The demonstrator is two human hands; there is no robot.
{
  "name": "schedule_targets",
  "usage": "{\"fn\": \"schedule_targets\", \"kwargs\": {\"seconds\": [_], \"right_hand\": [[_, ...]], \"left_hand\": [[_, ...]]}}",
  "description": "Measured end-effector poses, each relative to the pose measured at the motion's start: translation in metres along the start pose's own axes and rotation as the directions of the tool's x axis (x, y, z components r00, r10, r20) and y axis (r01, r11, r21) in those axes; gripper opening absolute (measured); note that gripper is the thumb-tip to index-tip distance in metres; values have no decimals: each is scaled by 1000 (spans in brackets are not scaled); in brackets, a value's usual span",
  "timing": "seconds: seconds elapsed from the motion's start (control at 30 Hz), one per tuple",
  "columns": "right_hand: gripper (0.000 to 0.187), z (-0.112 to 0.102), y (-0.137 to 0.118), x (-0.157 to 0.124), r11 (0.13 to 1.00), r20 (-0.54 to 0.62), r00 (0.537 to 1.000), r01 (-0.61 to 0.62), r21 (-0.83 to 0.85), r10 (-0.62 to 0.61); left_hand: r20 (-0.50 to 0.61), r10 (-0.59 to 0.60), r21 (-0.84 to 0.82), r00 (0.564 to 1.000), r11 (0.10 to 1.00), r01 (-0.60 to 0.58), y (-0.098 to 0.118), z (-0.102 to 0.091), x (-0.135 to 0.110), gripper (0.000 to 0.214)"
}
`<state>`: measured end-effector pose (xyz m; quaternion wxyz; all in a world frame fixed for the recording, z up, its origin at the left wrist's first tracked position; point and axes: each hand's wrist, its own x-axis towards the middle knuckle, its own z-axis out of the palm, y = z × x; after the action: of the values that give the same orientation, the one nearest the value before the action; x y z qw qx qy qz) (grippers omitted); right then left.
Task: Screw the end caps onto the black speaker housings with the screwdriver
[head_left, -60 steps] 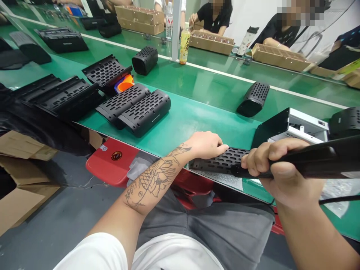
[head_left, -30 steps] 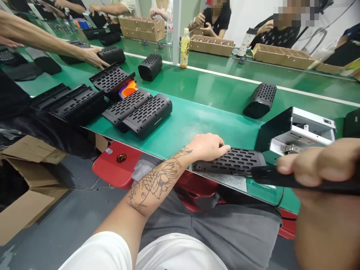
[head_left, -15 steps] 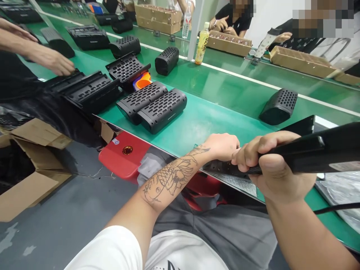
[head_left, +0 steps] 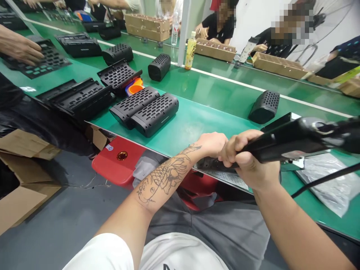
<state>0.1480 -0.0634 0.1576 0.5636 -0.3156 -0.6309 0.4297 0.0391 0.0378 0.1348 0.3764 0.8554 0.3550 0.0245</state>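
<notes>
My right hand [head_left: 253,161] is wrapped round a black electric screwdriver [head_left: 287,140], held nearly level, its thick rear end to the right and a black cord [head_left: 323,180] hanging near it. The tool's front end is hidden behind my fingers. Right beside it, my left hand [head_left: 212,144] is closed with its back toward me, so what it grips cannot be made out. Beneath both hands, a dark part [head_left: 208,164] lies at the table's front edge, mostly covered.
Two black perforated speaker-like housings [head_left: 154,114] stand left on the green table [head_left: 194,120], with open housings [head_left: 81,97] beyond. Another housing [head_left: 264,107] sits back right. A plastic bag [head_left: 332,180] lies at right. A co-worker's hand [head_left: 28,52] holds a perforated panel [head_left: 47,60].
The view has shifted slightly to the right. The screwdriver's rear end now shows more fully. At left, the co-worker's hand now has a perforated panel. My hands stay close together.
</notes>
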Motion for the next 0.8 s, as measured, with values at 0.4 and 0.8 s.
{"fn": "schedule_targets", "kwargs": {"seconds": [0.4, 0.8], "right_hand": [[48, -211, -27, -9, 786, -608, 564, 123, -606, -558], [51, -208, -25, -41, 904, -653, 686, 17, -428, -321]], "left_hand": [[-105, 137, -183, 985, 971, -155, -36, 73, -119, 110], [157, 607, 558, 779, 596, -577, 30, 44, -45, 99]]}}
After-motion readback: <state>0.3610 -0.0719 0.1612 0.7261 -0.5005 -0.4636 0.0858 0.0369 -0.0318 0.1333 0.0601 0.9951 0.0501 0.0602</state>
